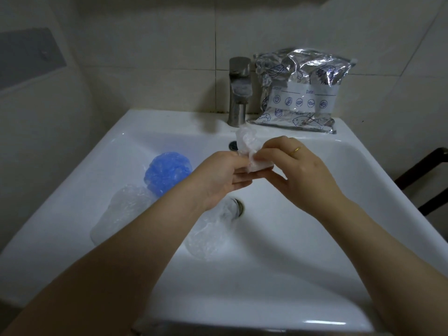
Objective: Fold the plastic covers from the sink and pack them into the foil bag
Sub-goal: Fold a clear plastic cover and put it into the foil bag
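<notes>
My left hand (219, 177) and my right hand (297, 169) meet above the middle of the sink (315, 238), and between them I hold a small, crumpled white plastic cover (248, 151). My left fingers curl under its lower end, while my right thumb and fingertips pinch it from the other side — its loose top sticks up toward the tap. A gold ring (295, 150) sits on one finger of my right hand.

Below my left wrist a clear plastic cover (211, 234) lies in the basin, reaching up to the drain (238, 207). Left of my left forearm a blue cover (167, 172) sits bunched against the basin wall, and just in front of it lies another clear cover (121, 214), spread flat.

On the back ledge of the sink stands the metal tap (238, 90), and just to its right the foil bag (300, 89) leans against the tiled wall (145, 57). It is silver and wrinkled, printed with blue seafood drawings — a fish, a shrimp, shells. Its white label strip reads "Date" with a blank line; the word before it looks like "Content", partly blurred. Under that runs a row of small round icons.
</notes>
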`<state>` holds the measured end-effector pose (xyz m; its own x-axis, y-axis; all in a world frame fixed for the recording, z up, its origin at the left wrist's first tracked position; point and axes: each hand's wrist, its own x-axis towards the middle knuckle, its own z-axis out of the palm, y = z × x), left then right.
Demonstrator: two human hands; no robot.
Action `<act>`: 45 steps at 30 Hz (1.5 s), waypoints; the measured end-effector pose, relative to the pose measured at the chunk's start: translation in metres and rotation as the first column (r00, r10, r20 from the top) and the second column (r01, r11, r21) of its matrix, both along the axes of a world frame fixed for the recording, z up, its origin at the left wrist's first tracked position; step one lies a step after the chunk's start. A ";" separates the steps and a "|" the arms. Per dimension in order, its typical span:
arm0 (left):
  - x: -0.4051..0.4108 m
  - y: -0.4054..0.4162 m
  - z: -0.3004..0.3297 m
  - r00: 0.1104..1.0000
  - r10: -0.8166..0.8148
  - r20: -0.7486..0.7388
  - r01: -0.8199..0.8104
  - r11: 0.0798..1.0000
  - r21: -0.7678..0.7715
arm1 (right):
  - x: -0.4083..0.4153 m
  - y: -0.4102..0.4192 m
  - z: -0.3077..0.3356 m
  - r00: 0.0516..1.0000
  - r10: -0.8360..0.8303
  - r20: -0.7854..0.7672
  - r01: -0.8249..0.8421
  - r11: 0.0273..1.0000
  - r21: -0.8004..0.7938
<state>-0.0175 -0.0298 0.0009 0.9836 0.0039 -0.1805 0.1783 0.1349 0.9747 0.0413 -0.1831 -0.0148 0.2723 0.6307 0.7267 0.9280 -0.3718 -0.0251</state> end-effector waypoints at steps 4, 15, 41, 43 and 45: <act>0.002 -0.001 -0.002 0.998 0.048 0.033 -0.050 0.996 0.075 | -0.003 0.001 0.000 1.000 -0.006 -0.020 0.007 1.000 0.023; 0.003 -0.005 -0.007 0.980 0.143 0.137 -0.170 0.963 0.210 | 0.000 -0.001 -0.004 0.902 0.117 -0.416 -0.141 0.990 -0.028; 0.003 -0.011 -0.001 0.904 0.127 0.409 -0.236 0.945 0.227 | -0.017 0.011 0.003 -0.011 0.551 -0.834 0.153 0.825 0.543; 0.006 -0.017 0.004 0.890 0.159 0.428 -0.260 0.947 0.190 | -0.016 0.010 0.008 0.043 0.598 -0.801 0.129 0.791 0.598; 0.012 -0.025 0.011 0.874 0.197 0.444 -0.291 0.944 0.155 | -0.012 0.007 0.013 0.091 0.637 -0.765 0.140 0.753 0.643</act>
